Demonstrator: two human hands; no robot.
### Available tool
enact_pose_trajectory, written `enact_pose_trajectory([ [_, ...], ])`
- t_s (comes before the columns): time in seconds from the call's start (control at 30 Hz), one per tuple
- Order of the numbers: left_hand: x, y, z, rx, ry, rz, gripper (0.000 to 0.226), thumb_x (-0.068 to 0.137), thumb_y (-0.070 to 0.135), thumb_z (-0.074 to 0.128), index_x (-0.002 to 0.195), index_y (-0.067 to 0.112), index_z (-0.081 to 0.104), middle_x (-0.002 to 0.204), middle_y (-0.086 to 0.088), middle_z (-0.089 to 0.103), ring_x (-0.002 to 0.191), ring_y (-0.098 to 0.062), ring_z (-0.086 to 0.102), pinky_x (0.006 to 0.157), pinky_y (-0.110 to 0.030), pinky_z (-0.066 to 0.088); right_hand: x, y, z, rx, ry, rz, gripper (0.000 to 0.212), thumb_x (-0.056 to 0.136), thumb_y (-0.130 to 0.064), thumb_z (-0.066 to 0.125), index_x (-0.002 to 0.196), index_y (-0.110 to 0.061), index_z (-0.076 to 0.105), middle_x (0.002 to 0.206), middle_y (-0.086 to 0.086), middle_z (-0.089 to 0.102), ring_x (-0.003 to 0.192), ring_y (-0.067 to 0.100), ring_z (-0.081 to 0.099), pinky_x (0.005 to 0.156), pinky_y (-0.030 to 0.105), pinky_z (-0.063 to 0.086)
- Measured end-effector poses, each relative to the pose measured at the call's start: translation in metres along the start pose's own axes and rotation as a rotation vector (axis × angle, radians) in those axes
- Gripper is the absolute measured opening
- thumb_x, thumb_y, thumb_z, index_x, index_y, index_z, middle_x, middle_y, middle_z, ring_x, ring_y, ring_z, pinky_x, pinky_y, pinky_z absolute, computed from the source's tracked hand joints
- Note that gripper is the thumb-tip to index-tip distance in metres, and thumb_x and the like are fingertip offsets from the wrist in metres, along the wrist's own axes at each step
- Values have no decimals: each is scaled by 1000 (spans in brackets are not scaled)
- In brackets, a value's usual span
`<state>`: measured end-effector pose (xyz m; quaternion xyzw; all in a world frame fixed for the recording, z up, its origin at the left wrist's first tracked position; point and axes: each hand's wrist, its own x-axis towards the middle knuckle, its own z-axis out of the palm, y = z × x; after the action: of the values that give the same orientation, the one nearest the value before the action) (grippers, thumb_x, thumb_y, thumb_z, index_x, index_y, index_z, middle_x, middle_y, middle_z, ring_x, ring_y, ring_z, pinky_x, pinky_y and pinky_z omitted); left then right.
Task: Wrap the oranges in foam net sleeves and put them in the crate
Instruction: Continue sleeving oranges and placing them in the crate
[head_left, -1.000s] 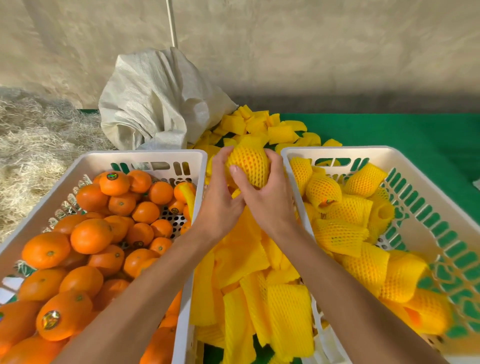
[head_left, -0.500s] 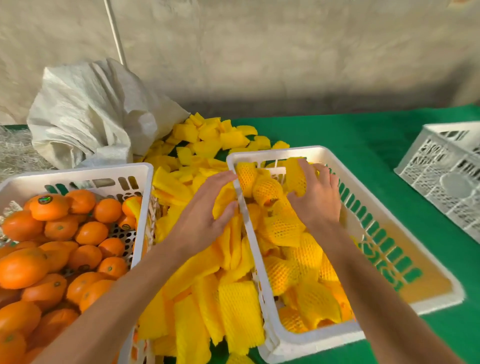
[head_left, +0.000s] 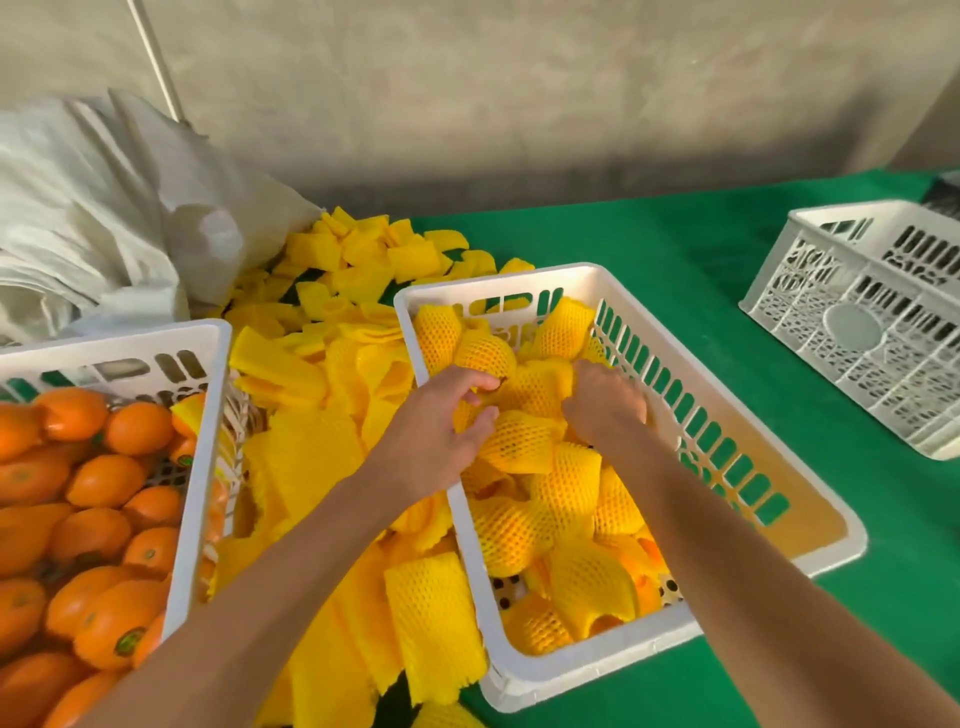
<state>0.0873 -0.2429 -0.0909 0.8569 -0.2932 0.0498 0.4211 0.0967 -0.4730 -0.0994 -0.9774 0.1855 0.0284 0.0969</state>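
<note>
The white crate (head_left: 493, 286) on the right holds several oranges wrapped in yellow foam net sleeves. Both my hands are inside it, near its far half. My left hand (head_left: 441, 421) pinches the sleeve end of a wrapped orange (head_left: 519, 441) between thumb and curled fingers. My right hand (head_left: 605, 400) curls its fingers down over another wrapped orange (head_left: 540, 389); its fingertips are hidden. Bare oranges (head_left: 104, 480) fill the white crate (head_left: 203, 441) on the left. Loose flat sleeves (head_left: 322, 447) lie piled between the two crates.
A white woven sack (head_left: 104, 208) lies at the back left against the wall. An empty white crate (head_left: 857, 322) stands tilted at the far right on the green tablecloth (head_left: 675, 249). More sleeves (head_left: 363, 254) spread behind the crates.
Both hands carried a wrapped orange from above the sleeve pile to the right crate. My left hand has now joined the right inside it, and my view swung right.
</note>
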Motion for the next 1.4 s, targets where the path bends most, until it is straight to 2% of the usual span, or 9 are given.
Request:
enact_pose_trajectory([
  [0.2,-4,1,1,27,2,15,23,102,26,63,124,20,67,120,8,66,108,-2,60,87,-9,43,18,-7,20,175,40,16,45,102,-15,50,146,-13,43,135,18,59,125,39,56,101,50,51],
  [0.4,-4,5,-5,-17,16,7,27,102,22,62,128,18,65,120,5,64,106,-5,61,81,-20,50,16,-16,-10,476,337,-86,38,99,-11,54,137,-7,57,132,17,62,116,36,61,95,47,53],
  [0.6,13,23,-58,-302,413,-165,13,103,23,63,113,18,71,115,4,72,96,-10,71,78,-25,59,-16,-92,-62,755,585,-394,26,91,-22,66,116,-15,69,110,3,68,83,16,64,76,35,56],
  [0.8,-12,-2,-129,-730,448,-485,38,108,43,49,109,11,68,104,-4,75,88,-23,77,76,-43,65,-60,-195,-44,660,442,-815,22,91,-14,66,112,-12,64,110,4,61,96,21,62,81,45,54],
  [0.97,-51,-43,-163,-501,512,-470,37,108,32,53,101,-1,66,88,-14,71,91,-31,76,69,-35,62,-75,-243,-3,645,234,-985,20,92,-26,66,109,-15,61,111,-3,57,100,16,60,80,41,55],
  [1.07,-68,-64,-164,-411,415,-365,39,112,21,43,104,-10,65,98,-22,71,95,-28,74,80,-39,63,-71,-254,15,797,199,-928,21,98,-38,62,101,-17,65,102,-6,59,94,8,63,77,30,58],
  [1.17,-73,-78,-163,-243,365,-242,31,112,14,45,97,-5,64,83,-12,66,78,-8,68,74,-20,58,-64,-259,27,892,204,-789,28,93,-44,68,97,-17,64,96,-4,63,86,5,66,71,23,58],
  [1.3,-76,-87,-160,-33,351,-171,17,108,15,52,102,7,65,77,-5,65,65,-10,60,59,-24,50,-54,-252,33,919,147,-641,26,92,-27,65,117,-27,60,106,-6,69,73,7,64,68,38,56],
  [1.4,-78,-91,-161,-56,373,-207,15,107,19,54,111,12,66,88,-3,71,74,-12,65,62,-27,52,-52,-243,32,952,81,-629,43,97,-11,59,129,-37,51,117,1,62,63,9,61,55,32,55],
])
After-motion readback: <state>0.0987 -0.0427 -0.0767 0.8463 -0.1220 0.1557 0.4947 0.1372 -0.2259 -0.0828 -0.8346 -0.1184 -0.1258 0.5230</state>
